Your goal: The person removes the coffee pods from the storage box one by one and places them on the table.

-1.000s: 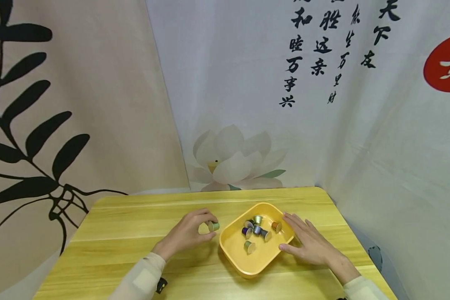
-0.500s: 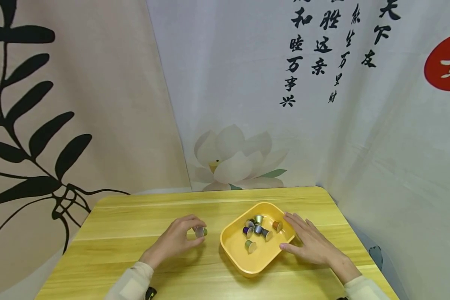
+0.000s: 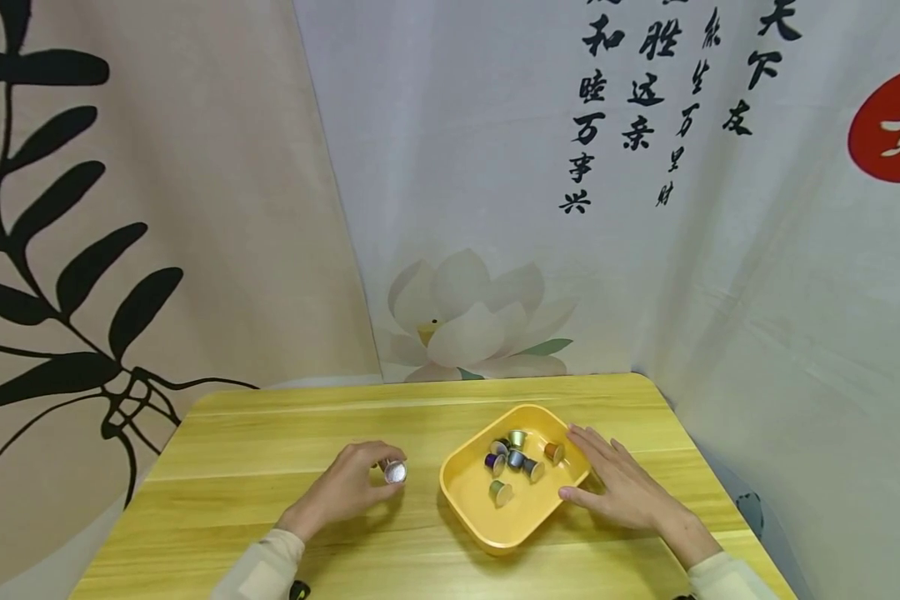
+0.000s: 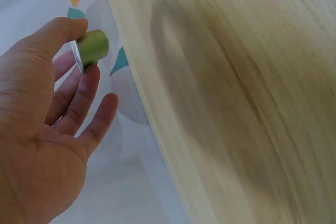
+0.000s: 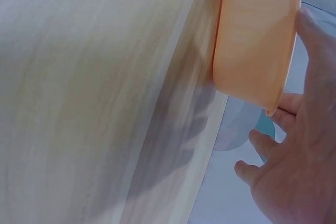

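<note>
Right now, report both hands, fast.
Left hand: closed, pinching a green capsule.
Right hand: open, touching the edge of the yellow tray.

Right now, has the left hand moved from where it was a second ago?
Yes: judged against the table, the left hand has shifted left, farther from the yellow tray.

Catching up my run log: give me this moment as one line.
left hand: pinches green capsule | right hand: touches yellow tray at rim | tray: several other capsules inside
</note>
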Action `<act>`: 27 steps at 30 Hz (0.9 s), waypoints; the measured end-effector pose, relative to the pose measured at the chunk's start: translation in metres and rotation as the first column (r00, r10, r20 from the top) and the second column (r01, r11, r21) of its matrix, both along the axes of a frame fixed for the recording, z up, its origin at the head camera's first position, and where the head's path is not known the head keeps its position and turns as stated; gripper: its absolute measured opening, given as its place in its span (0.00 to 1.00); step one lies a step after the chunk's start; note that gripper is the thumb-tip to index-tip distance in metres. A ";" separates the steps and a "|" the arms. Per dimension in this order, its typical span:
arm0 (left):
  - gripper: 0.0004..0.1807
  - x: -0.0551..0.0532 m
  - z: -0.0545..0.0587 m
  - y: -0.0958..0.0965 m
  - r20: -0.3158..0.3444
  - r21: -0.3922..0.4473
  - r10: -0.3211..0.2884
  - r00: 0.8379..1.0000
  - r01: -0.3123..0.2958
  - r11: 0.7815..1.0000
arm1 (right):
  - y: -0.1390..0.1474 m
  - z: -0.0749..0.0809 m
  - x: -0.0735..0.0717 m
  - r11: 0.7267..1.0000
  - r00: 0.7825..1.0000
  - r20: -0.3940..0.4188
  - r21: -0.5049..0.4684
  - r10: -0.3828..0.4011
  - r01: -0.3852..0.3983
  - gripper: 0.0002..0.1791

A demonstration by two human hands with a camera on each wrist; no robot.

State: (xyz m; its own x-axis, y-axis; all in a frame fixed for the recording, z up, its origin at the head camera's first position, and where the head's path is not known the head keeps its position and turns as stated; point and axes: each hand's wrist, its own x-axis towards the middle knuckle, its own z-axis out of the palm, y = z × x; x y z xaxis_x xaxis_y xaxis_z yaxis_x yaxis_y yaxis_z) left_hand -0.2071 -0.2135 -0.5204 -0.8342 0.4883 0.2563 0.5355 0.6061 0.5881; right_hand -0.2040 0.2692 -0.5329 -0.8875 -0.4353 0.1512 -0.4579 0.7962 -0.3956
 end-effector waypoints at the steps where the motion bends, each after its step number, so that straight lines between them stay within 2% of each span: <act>1: 0.16 0.000 -0.001 0.000 0.007 0.000 0.000 1.000 0.000 1.000 | 0.000 0.000 0.000 1.000 1.000 0.001 -0.002 0.001 -0.001 0.55; 13: 0.13 -0.008 -0.013 0.004 0.057 0.025 -0.027 0.998 0.025 0.999 | 0.001 0.000 0.000 1.000 1.000 -0.004 -0.007 0.006 -0.006 0.56; 20: 0.14 -0.013 -0.020 0.006 0.099 0.010 -0.014 0.995 0.013 1.000 | 0.001 -0.001 -0.001 1.000 1.000 0.008 -0.006 0.005 -0.005 0.56; 27: 0.12 -0.017 -0.024 0.007 0.105 0.032 -0.058 0.993 0.055 0.998 | 0.000 -0.001 -0.001 1.000 1.000 0.008 -0.010 0.005 -0.005 0.56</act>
